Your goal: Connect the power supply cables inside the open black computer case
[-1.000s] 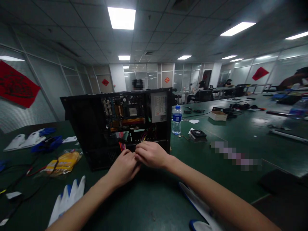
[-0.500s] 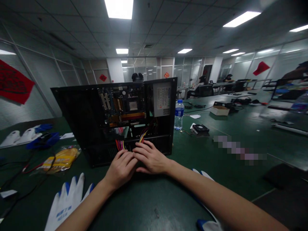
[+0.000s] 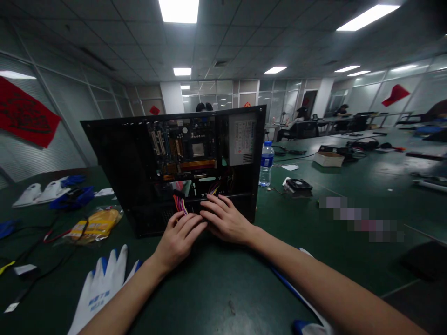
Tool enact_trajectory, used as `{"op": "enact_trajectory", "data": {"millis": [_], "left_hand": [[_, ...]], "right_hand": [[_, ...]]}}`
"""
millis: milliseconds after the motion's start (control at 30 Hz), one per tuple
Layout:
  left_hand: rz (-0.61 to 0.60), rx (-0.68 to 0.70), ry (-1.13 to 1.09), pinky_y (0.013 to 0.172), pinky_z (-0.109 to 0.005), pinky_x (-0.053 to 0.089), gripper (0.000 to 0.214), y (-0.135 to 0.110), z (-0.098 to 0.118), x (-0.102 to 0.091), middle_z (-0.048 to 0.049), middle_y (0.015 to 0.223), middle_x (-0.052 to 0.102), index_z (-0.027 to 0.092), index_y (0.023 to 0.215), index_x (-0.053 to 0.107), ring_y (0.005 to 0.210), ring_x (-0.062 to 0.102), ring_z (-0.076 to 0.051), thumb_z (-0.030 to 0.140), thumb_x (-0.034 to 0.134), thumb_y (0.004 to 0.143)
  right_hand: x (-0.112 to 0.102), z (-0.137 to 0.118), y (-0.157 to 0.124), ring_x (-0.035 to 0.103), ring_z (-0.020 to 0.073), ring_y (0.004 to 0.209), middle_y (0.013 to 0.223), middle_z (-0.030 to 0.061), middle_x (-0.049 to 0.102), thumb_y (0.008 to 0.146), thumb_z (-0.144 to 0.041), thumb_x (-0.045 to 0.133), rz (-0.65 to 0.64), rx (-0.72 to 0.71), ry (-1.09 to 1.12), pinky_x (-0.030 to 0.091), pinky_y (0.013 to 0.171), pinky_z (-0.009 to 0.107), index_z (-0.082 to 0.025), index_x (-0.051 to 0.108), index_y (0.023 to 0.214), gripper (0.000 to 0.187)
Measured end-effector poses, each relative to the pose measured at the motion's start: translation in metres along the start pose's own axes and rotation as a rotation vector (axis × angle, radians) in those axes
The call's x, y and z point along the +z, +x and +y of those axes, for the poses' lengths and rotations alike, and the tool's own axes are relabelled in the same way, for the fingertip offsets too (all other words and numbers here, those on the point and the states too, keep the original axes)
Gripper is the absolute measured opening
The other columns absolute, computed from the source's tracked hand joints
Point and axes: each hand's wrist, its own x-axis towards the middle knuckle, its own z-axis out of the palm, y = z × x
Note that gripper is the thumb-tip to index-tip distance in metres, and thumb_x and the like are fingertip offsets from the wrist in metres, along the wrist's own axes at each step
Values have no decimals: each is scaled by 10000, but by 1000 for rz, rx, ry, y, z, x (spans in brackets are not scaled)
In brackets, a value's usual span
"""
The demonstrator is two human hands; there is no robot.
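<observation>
A black open computer case (image 3: 118, 177) stands on the green table (image 3: 216, 293) facing me. Inside it are a motherboard (image 3: 181, 149), a grey power supply (image 3: 242, 139) and a bundle of coloured cables (image 3: 179, 204). My left hand (image 3: 179, 237) lies at the case's lower rim, fingers stretched toward the cable bundle. Right beside it, my right hand (image 3: 226, 218) has its fingers spread flat on the rim. Neither hand visibly holds anything.
A white and blue glove (image 3: 99, 293) lies near my left arm. A yellow packet (image 3: 92, 225) and more gloves (image 3: 52, 190) lie to the left. Right of the case are a water bottle (image 3: 267, 164), a small fan (image 3: 298, 185) and a white box (image 3: 328, 159). People sit at far desks.
Both hands have gone from curled together at the case's bottom edge to fingers stretched out on it. The coloured cables now show more above my left hand.
</observation>
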Motion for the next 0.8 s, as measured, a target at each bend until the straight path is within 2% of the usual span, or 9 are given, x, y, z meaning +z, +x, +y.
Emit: {"op": "enact_trajectory", "data": {"millis": [67, 167, 233, 333, 467, 567, 633, 700, 800], "left_hand": [[62, -103, 28, 1007, -443, 398, 329, -3, -2, 1, -97, 1139, 665, 199, 1179, 596, 1104, 586, -234, 72, 536, 881], [234, -401, 58, 880, -427, 463, 278, -6, -6, 1, -111, 1051, 606, 179, 1073, 581, 1020, 571, -265, 223, 690, 821], [296, -566, -19, 803, -387, 483, 280, -9, -8, 3, -79, 966, 584, 181, 976, 555, 920, 573, -239, 304, 729, 794], [238, -742, -265, 708, -315, 494, 290, -11, -5, 7, -17, 853, 584, 194, 898, 530, 769, 581, -179, 362, 736, 782], [187, -961, -477, 704, -288, 510, 404, -5, 8, 11, 1, 848, 627, 188, 996, 565, 751, 617, -167, 405, 770, 725], [110, -1020, -623, 671, -265, 507, 414, 0, 16, 10, 41, 697, 609, 174, 1059, 594, 657, 613, -147, 403, 747, 750], [19, -1002, -724, 650, -258, 508, 365, 0, 17, 9, 43, 641, 619, 166, 1077, 621, 612, 617, -143, 389, 702, 800], [-49, -936, -788, 718, -284, 530, 297, -2, 17, 9, -9, 757, 701, 164, 1049, 656, 705, 667, -167, 364, 668, 830], [-46, -876, -804, 884, -358, 523, 302, -6, 15, 10, -87, 1018, 734, 154, 1072, 676, 938, 684, -225, 348, 646, 842]], "right_hand": [[-1, 3, 0, 301, 297, 1432, 1396, 145, 544, 919, -263, 568, 10, -30, -39, 282, 1128, 505, -152, 552, 1293, 390], [-6, 1, 3, 330, 307, 1416, 1369, 151, 564, 927, -270, 557, -8, -79, -46, 282, 1124, 511, -136, 557, 1292, 389], [-11, -4, 7, 374, 304, 1387, 1322, 158, 591, 933, -316, 548, -30, -66, -6, 287, 1122, 512, -130, 546, 1304, 416], [-17, -14, 11, 444, 301, 1313, 1214, 153, 635, 931, -399, 539, -49, 5, 82, 294, 1121, 501, -121, 542, 1295, 459], [-20, -20, 13, 530, 275, 1149, 1046, 133, 668, 932, -376, 534, -17, 47, 144, 345, 1075, 486, -112, 563, 1241, 407], [-20, -17, 10, 563, 252, 1047, 964, 112, 680, 940, -332, 526, 29, 62, 151, 385, 1018, 465, -130, 601, 1168, 313], [-19, -14, 7, 566, 244, 1053, 974, 107, 689, 941, -307, 526, 46, 57, 165, 383, 1017, 459, -146, 614, 1139, 269], [-17, -12, 4, 560, 246, 1094, 1005, 105, 697, 941, -289, 527, 44, 46, 169, 365, 1040, 467, -155, 617, 1139, 256], [-14, -11, 1, 557, 256, 1133, 1032, 102, 705, 940, -283, 529, 31, 25, 151, 350, 1063, 482, -160, 618, 1157, 265]]}}
